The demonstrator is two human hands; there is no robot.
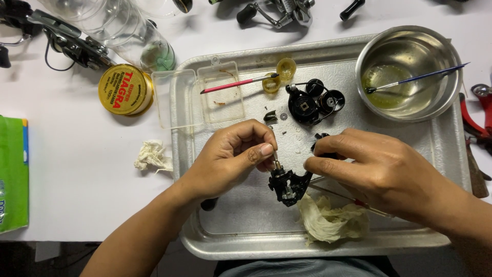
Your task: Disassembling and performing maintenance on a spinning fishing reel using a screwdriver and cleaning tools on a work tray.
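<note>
A black fishing reel body (288,184) is held over the metal tray (246,220). My left hand (233,156) pinches a small metal shaft sticking up from the reel body's top. My right hand (374,166) grips the body's right side from above. More black reel parts (312,101) lie on the tray just beyond my hands, with a tiny gear (283,116) and a small dark piece (270,116) next to them.
A steel bowl (441,56) of yellowish liquid holds a blue brush (417,78). A pink brush (233,84) lies across a clear plastic box (200,95). A yellow grease tin (124,89), crumpled tissues (330,218), red pliers (474,123) and other reels (279,13) surround the tray.
</note>
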